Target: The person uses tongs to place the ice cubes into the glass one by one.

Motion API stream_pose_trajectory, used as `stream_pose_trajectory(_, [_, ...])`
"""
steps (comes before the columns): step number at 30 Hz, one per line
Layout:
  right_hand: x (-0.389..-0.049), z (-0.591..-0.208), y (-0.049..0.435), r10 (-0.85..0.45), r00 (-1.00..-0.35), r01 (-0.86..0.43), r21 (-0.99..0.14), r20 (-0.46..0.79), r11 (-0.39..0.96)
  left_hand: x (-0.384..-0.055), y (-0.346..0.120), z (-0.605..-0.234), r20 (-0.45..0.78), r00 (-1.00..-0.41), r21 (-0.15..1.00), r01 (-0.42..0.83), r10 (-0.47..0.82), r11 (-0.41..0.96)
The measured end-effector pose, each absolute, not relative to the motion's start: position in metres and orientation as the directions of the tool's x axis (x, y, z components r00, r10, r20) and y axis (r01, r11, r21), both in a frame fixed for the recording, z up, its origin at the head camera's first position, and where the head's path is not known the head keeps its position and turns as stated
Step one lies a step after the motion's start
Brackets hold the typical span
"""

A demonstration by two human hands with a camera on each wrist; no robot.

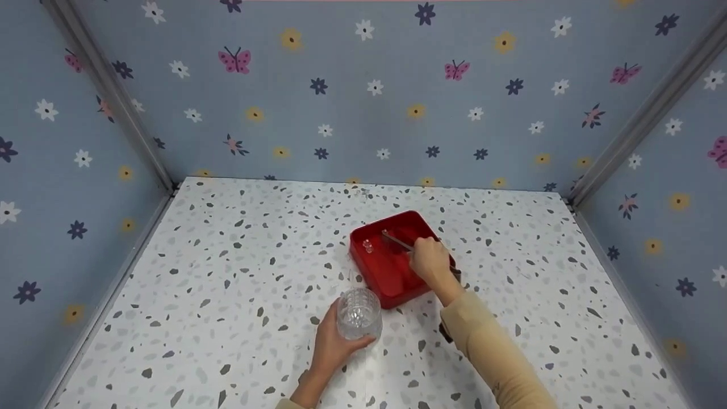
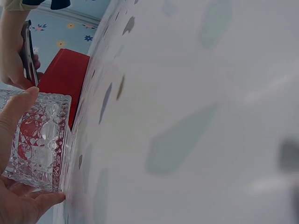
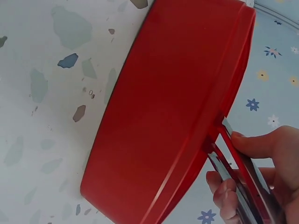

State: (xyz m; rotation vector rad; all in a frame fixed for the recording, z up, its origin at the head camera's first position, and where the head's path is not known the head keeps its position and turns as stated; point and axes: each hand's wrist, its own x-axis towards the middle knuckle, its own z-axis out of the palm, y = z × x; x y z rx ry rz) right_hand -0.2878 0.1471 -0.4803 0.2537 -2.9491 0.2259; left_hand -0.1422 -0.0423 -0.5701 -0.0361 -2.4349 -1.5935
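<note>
In the head view my left hand [image 1: 329,346] holds a clear cut-glass cup [image 1: 360,330] upright, fingers round one side and thumb on the other. The cup stands just in front of a red rectangular tray [image 1: 365,271]. My right hand [image 1: 430,262] grips metal tongs [image 1: 401,243] above the tray, their tips inside it near the far wall. One small clear piece [image 1: 368,246] lies on the tray floor, and another [image 1: 385,232] is right at the tong tips. In the right wrist view both arms of the tongs [image 3: 254,179] pass behind the tray's rim, which hides the tips.
A white speckled tabletop [image 1: 255,255] lies under everything. Blue panels with flowers and butterflies [image 1: 341,102] enclose the table at the back, left and right, with grey corner posts [image 1: 113,91]. A dark strap [image 1: 446,332] shows beside the right sleeve.
</note>
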Motion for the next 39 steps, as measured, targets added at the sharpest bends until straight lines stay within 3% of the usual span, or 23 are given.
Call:
stream_pose_trajectory(28, [-0.293,-0.502,0.144,-0.117,-0.949,-0.172,-0.170,0.294,0.970,-0.142,-0.042,-0.568,0.169,-0.981,0.909,0.117,-0.096,0.400])
stream_pose_trajectory(39, [-0.294,-0.497,0.140,-0.105,-0.967,-0.142,-0.150,0.231,0.978,-0.141,-0.042,-0.568,0.193,-0.976,0.915,0.142,-0.100,0.379])
